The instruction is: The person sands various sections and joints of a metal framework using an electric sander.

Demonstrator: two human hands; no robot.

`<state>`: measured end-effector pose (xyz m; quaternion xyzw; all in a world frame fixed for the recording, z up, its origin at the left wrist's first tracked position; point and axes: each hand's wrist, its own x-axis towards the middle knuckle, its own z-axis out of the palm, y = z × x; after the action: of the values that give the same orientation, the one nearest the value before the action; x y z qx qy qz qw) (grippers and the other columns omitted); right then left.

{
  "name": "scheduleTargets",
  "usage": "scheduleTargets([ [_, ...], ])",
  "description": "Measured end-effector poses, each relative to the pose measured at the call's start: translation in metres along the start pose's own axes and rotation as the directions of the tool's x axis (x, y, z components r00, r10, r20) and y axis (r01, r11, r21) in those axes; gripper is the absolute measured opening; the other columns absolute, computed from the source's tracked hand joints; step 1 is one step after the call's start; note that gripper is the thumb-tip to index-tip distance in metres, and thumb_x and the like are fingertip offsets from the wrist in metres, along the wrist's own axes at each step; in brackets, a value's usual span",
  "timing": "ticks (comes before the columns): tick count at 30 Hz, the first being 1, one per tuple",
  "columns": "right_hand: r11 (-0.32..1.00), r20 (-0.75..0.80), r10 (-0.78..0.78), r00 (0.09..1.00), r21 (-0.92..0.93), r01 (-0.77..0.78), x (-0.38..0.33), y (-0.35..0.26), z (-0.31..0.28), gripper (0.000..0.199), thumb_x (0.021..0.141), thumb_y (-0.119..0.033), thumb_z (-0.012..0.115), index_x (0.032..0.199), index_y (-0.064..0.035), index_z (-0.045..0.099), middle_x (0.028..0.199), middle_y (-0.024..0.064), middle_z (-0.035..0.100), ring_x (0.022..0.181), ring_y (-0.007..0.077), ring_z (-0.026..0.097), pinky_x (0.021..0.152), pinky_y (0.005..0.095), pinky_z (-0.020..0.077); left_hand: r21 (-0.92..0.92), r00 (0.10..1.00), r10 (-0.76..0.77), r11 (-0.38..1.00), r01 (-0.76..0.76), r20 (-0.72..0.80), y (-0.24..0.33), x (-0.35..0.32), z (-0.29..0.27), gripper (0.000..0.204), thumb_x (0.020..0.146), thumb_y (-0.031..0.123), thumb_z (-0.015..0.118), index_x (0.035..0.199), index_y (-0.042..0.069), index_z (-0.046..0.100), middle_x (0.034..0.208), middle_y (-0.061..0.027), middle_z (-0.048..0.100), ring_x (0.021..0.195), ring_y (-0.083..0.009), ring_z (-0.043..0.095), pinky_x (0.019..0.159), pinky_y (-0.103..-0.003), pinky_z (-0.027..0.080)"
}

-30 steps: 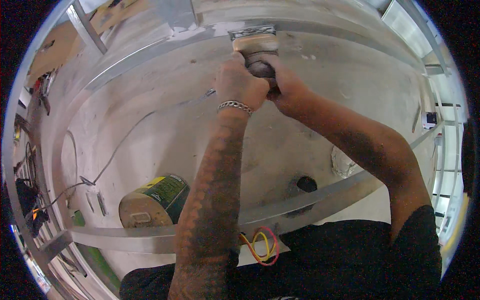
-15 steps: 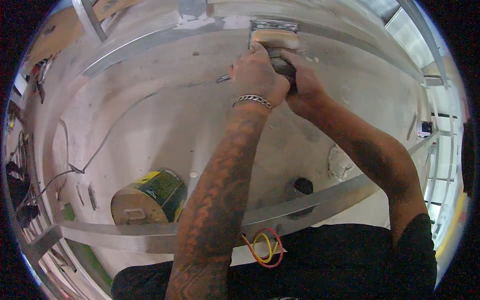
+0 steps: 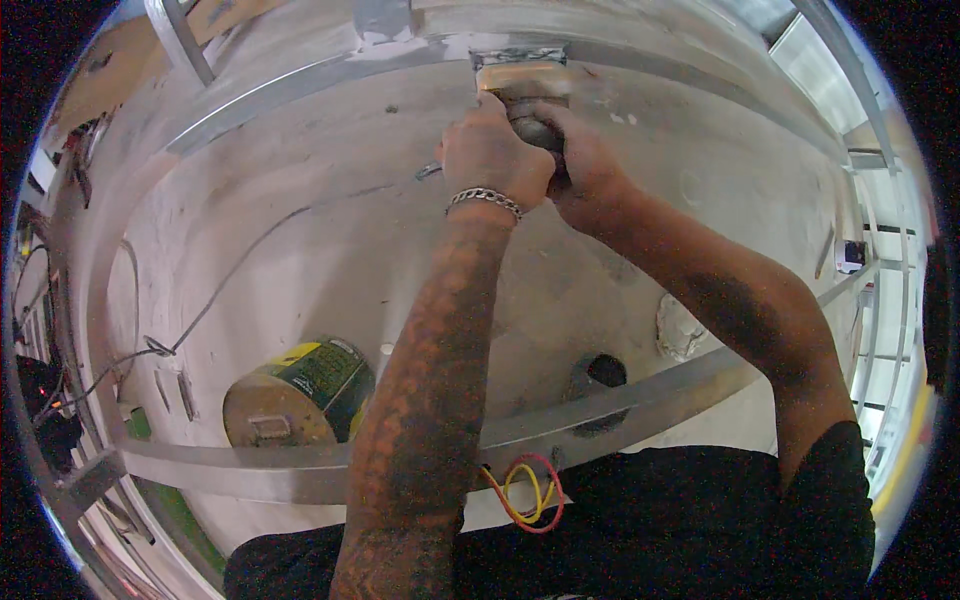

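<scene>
Both my hands grip an electric sander [image 3: 522, 78] with a pale orange body and a flat rectangular pad. Its pad end rests at the far metal frame bar [image 3: 640, 62], which has whitish patches beside the tool. My left hand [image 3: 495, 158], with a chain bracelet at the wrist, wraps the sander's left side. My right hand [image 3: 590, 165] closes round the dark rounded part from the right. The palms and much of the handle are hidden. A dark power cord [image 3: 250, 245] leads off to the left beyond my left hand.
Nearer me, a second metal bar [image 3: 240, 472] crosses in front. Behind it lie a yellow-and-green can [image 3: 325, 375] on its side, a dark round opening or cup [image 3: 605, 372] and a whitish lump [image 3: 682, 328]. Red and yellow wires [image 3: 530, 495] loop up near my shirt.
Both hands have shifted a little to the left along the far bar with the sander. The cord has moved slightly with them.
</scene>
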<state>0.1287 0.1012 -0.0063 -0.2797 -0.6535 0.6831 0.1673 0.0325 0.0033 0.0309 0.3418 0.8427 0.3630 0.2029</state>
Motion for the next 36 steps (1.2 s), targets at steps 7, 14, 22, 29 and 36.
scheduleTargets([
  [7, 0.715, 0.227, -0.425, 0.876, -0.509, 0.479, -0.034, -0.027, -0.008, 0.051, 0.089, 0.000, 0.065, 0.138, -0.0003, 0.049, 0.134, 0.0152, 0.060, 0.123, 0.0269, 0.060, 0.104, 0.0378, 0.0492, -0.028, 0.994, 0.095, 0.995, -0.096, -0.051, 0.006, -0.002, 0.006, 0.062, 0.063, 0.015, 0.071, 0.121, -0.005, 0.059, 0.113, -0.0216, 0.068, 0.112, -0.0413, 0.061, 0.100, -0.047, 0.045],
  [14, 0.715, 0.142, 0.262, 0.954, 0.635, -0.291, -0.010, -0.024, -0.022, 0.059, 0.083, 0.013, 0.065, 0.137, -0.0039, 0.047, 0.127, 0.0140, 0.062, 0.119, 0.0257, 0.061, 0.098, 0.0381, 0.0537, 0.044, 0.997, 0.081, 0.996, -0.081, 0.005, 0.016, -0.006, 0.009, 0.082, 0.066, 0.019, 0.071, 0.140, -0.008, 0.050, 0.122, -0.0215, 0.065, 0.117, -0.0390, 0.059, 0.104, -0.045, 0.042],
  [22, 0.984, 0.115, -0.174, 0.978, -0.025, 0.178, -0.003, 0.006, -0.043, 0.059, 0.081, 0.007, 0.071, 0.135, -0.0028, 0.048, 0.123, 0.0187, 0.064, 0.117, 0.0309, 0.063, 0.099, 0.0412, 0.0519, 0.005, 0.992, 0.124, 0.992, -0.124, 0.001, 0.022, -0.003, 0.015, 0.075, 0.067, 0.016, 0.070, 0.136, -0.006, 0.052, 0.125, -0.0210, 0.063, 0.123, -0.0390, 0.055, 0.107, -0.047, 0.040],
  [29, 0.999, 0.012, -0.020, 1.000, 0.032, 0.020, -0.011, -0.004, -0.025, 0.035, 0.096, -0.018, 0.056, 0.128, -0.0037, 0.056, 0.119, 0.0132, 0.068, 0.110, 0.0261, 0.066, 0.099, 0.0395, 0.0517, -0.036, 0.988, 0.146, 0.988, -0.148, -0.054, 0.013, -0.004, 0.021, 0.074, 0.068, 0.016, 0.070, 0.136, -0.006, 0.051, 0.126, -0.0203, 0.063, 0.121, -0.0389, 0.057, 0.107, -0.047, 0.040],
  [36, 0.990, -0.120, 0.016, 0.993, 0.144, 0.002, -0.001, 0.014, -0.034, 0.034, 0.103, -0.029, 0.049, 0.122, -0.0051, 0.061, 0.117, 0.0102, 0.070, 0.106, 0.0221, 0.068, 0.098, 0.0376, 0.0524, -0.024, 0.996, 0.094, 0.995, -0.093, 0.011, 0.021, -0.003, 0.014, 0.075, 0.066, 0.017, 0.071, 0.135, -0.007, 0.052, 0.121, -0.0203, 0.066, 0.118, -0.0387, 0.058, 0.105, -0.047, 0.042],
])
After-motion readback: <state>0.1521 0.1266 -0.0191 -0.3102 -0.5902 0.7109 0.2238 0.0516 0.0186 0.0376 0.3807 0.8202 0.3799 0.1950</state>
